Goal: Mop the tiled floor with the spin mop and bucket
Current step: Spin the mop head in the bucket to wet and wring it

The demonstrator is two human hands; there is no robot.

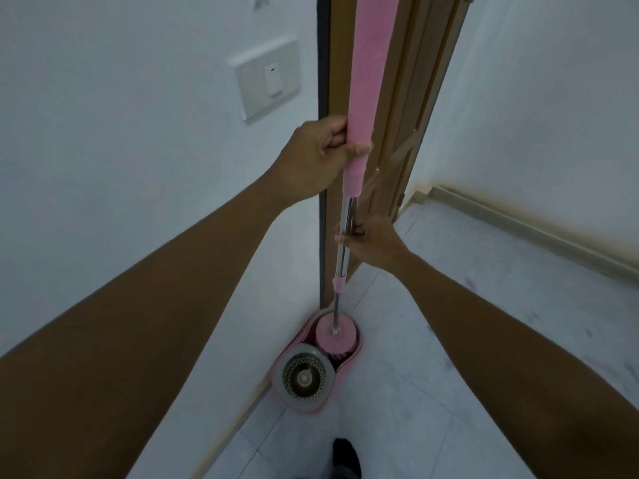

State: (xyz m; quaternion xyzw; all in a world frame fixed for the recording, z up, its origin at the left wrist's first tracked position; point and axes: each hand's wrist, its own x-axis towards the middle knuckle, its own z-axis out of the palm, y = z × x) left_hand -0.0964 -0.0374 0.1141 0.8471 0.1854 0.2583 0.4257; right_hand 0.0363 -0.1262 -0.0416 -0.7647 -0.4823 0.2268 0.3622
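Left hand grip curled round pink mop handle; right hand grip wraps steel shaft; mop head in bucket.

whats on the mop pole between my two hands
Head view: below the left hand comes the lower end of the pink grip, then a short bare stretch of metal shaft down to the right hand.

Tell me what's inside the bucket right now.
In the bucket, the pink mop head sits in the far compartment; the steel spinner basket in the near one holds nothing. Any water under the mop head is hidden.
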